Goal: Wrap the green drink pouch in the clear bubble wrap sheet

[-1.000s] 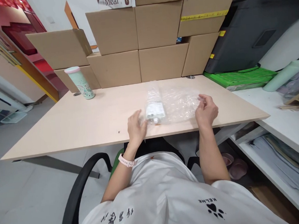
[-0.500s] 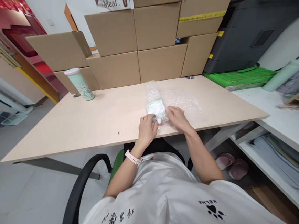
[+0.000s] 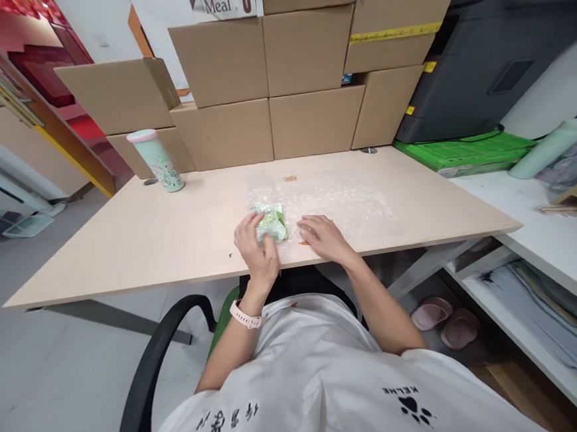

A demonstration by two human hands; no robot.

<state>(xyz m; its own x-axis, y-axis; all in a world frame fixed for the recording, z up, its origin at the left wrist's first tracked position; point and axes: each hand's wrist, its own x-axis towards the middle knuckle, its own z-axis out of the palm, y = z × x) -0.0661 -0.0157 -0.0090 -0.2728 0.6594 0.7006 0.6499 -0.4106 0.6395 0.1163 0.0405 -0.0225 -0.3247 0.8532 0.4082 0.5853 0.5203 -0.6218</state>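
A green and white packet lies on the table near its front edge, with clear bubble wrap partly over and beneath it. Around the packet's left and lower edge curl the fingers and thumb of my left hand, which wears a pink watch band at the wrist. To the right, my right hand rests palm down on the spread bubble wrap, its fingers lightly bent and apart, holding nothing. A gap separates this hand from the packet.
A light green tumbler stands at the back left of the table. Stacked cardboard boxes line the back edge. On the right are a green flat box and a dark grey machine. A chair armrest is at lower left.
The packet has shifted left and now shows its green face instead of a white one. My left hand moved left with it; my right hand moved slightly left. The long folded strip of wrap is opened out.
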